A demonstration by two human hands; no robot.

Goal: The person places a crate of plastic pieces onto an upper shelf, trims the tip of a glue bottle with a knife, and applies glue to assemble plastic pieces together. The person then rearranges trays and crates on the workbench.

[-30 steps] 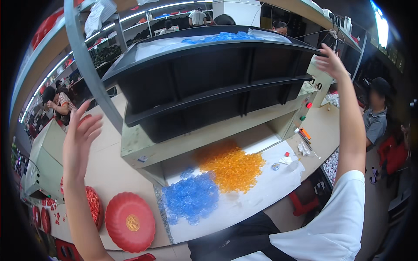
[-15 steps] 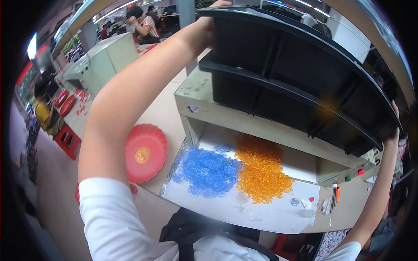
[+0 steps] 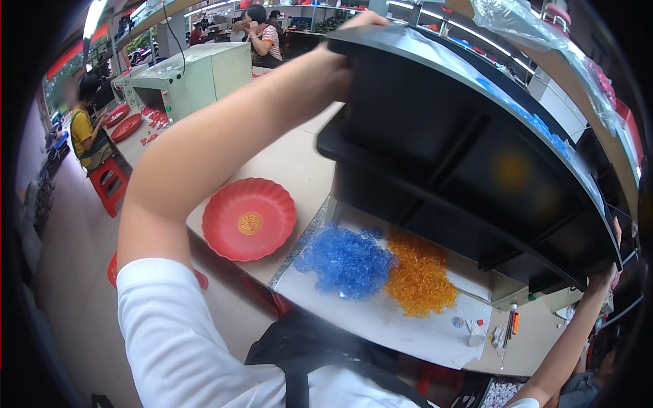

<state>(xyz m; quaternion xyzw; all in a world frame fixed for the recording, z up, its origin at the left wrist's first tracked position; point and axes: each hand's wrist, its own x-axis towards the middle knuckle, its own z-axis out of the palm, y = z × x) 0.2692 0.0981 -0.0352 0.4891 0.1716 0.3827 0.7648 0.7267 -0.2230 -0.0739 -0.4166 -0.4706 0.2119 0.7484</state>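
A large black plastic tray is up in front of me, tilted, with a second black tray or ledge under it; I cannot tell whether they are one piece. My left hand grips its far left corner, fingers over the rim. At its right end my right hand is closed on the edge, partly hidden. Clear plastic and blue pieces show along its top. Below lie a heap of clear blue pieces and a heap of amber pieces on a white sheet.
A scalloped red plate rests on the table at the left. Pens and a small clear cup are at the right. A shelf with plastic wrap hangs overhead. A pale metal box and two people are farther off.
The black tray has tilted and come lower and nearer, hiding more of the box behind it and part of the amber heap. Both hands have stayed on it. The view has shifted.
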